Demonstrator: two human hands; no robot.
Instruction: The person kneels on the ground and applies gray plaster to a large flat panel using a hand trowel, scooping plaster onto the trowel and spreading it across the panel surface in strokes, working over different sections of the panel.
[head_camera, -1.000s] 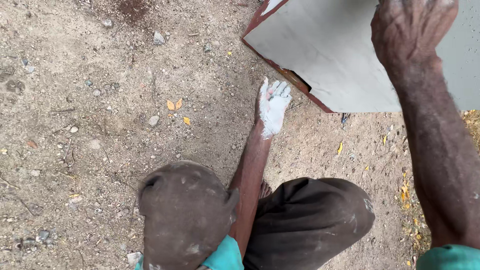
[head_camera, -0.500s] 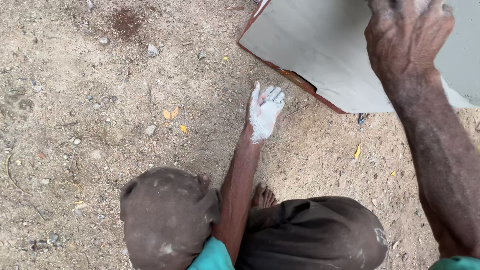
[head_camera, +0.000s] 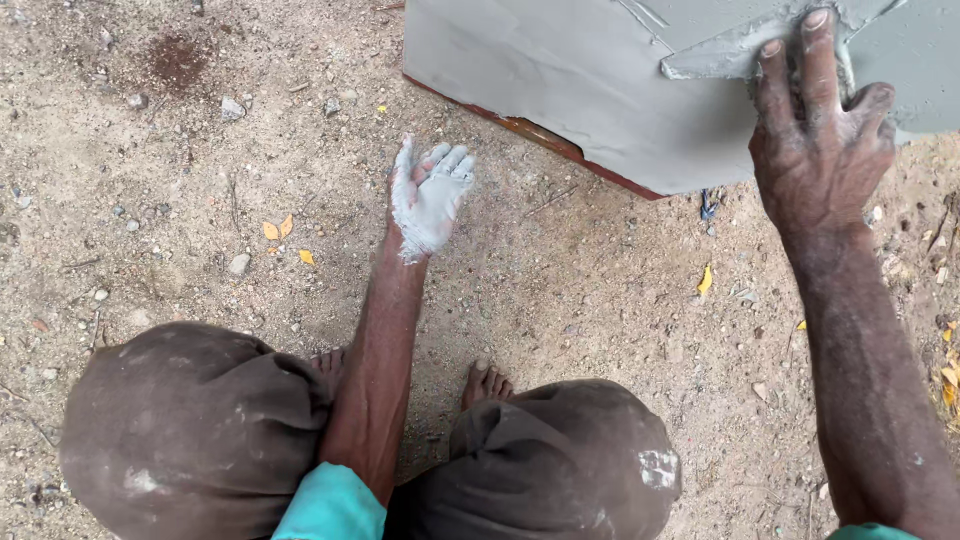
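Note:
I squat on bare sandy ground and look down past my knees. My left hand (head_camera: 430, 195) hangs open, palm up, its fingers and palm coated in pale grey paste; it holds nothing. My right hand (head_camera: 820, 130) presses flat on a grey-smeared metal trowel blade (head_camera: 720, 55), which lies on the wet grey plastered surface (head_camera: 560, 80) of a slab or block. A reddish-brown edge (head_camera: 540, 135) shows along the bottom of that surface.
My two knees in dark dusty trousers (head_camera: 190, 430) fill the lower frame, with my bare toes (head_camera: 487, 382) between them. Small stones (head_camera: 238, 264), yellow leaves (head_camera: 278, 230) and a dark stain (head_camera: 178, 60) lie on the dirt.
The view has shifted so the grey surface sits more to the centre top. My right hand has come down onto the trowel. My left hand stays open over the ground.

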